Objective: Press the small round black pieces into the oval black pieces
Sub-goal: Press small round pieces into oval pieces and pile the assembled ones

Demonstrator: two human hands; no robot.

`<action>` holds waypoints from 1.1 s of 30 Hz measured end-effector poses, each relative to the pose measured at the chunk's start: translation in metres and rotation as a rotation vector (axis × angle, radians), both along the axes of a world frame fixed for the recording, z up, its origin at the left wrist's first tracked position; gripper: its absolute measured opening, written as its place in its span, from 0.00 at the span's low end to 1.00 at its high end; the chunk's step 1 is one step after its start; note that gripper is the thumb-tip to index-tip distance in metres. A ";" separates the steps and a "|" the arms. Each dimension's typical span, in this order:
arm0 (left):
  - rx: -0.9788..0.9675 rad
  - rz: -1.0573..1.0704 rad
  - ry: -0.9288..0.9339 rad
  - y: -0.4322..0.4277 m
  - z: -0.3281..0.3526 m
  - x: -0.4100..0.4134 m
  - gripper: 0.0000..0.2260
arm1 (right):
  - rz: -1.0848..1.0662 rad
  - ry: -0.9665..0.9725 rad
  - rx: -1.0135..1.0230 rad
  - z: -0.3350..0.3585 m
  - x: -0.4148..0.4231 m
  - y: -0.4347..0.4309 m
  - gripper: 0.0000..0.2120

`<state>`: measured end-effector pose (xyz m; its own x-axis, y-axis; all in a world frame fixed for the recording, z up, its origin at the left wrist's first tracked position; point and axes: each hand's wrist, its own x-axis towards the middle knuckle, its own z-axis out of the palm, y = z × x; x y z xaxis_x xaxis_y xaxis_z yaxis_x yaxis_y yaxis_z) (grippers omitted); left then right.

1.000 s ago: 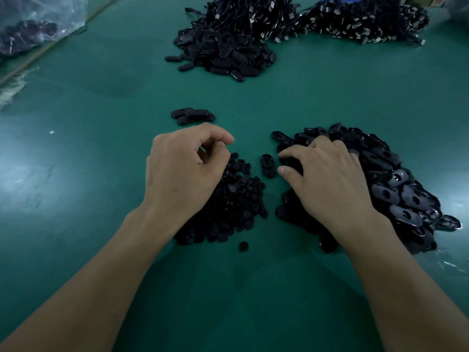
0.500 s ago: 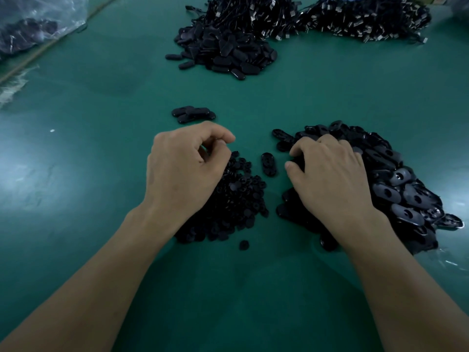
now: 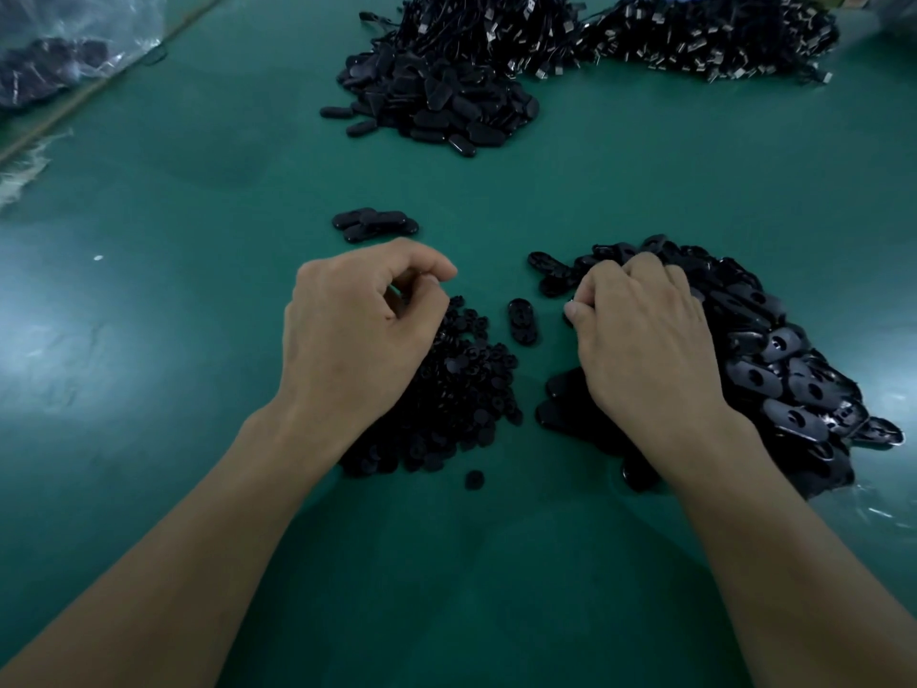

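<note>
Left hand (image 3: 357,335) sits over the heap of small round pieces (image 3: 461,389), right hand (image 3: 640,340) over the heap of oval pieces (image 3: 769,350) to its right. Between the two heaps, a lone oval piece (image 3: 522,321) lies on the counter (image 3: 198,340). A stray round piece (image 3: 474,479) sits just in front of the round heap. Behind the left hand, a small cluster of ovals (image 3: 374,224); farther back a bigger pile (image 3: 441,106), corded bundles (image 3: 694,37) to its right, a bag (image 3: 64,52) far left.

Plain dark teal-green surface (image 3: 198,464), washed with pale glare patches at left. Matte black heap of small round pieces (image 3: 461,389). Glossy black heap of oval pieces (image 3: 794,360), flecked with grey highlights. Farther off, black cords (image 3: 694,37) speckled with silvery metal ends. Clear plastic bag (image 3: 74,42), dark contents showing through.
</note>
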<state>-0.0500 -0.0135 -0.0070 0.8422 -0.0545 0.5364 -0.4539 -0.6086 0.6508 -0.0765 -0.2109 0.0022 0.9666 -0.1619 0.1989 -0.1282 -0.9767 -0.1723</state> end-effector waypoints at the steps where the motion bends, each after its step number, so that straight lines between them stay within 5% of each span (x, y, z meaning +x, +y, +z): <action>1: 0.001 0.001 -0.001 0.000 0.000 0.000 0.08 | 0.004 -0.002 0.001 0.000 0.000 0.000 0.09; 9: 0.002 0.008 -0.003 0.000 0.000 0.000 0.09 | 0.051 -0.143 0.060 -0.003 0.002 -0.003 0.08; 19: -0.074 -0.144 -0.029 -0.008 0.006 -0.007 0.09 | 0.212 -0.599 0.467 0.009 0.000 0.006 0.06; 22: -0.124 -0.233 0.023 -0.010 0.007 -0.008 0.14 | 0.353 -0.553 0.727 0.007 -0.002 0.012 0.08; 26: -0.214 -0.267 0.145 -0.010 0.007 -0.006 0.04 | 0.431 -0.443 1.058 0.004 -0.003 0.021 0.09; 33: -0.386 -0.352 0.191 -0.006 0.012 -0.002 0.04 | 0.475 -0.356 1.242 0.002 -0.004 0.029 0.09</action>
<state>-0.0517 -0.0192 0.0047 0.8931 -0.1800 0.4124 -0.4385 -0.1431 0.8873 -0.0803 -0.1818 0.0039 0.9064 -0.0854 0.4137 0.4058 -0.0955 -0.9090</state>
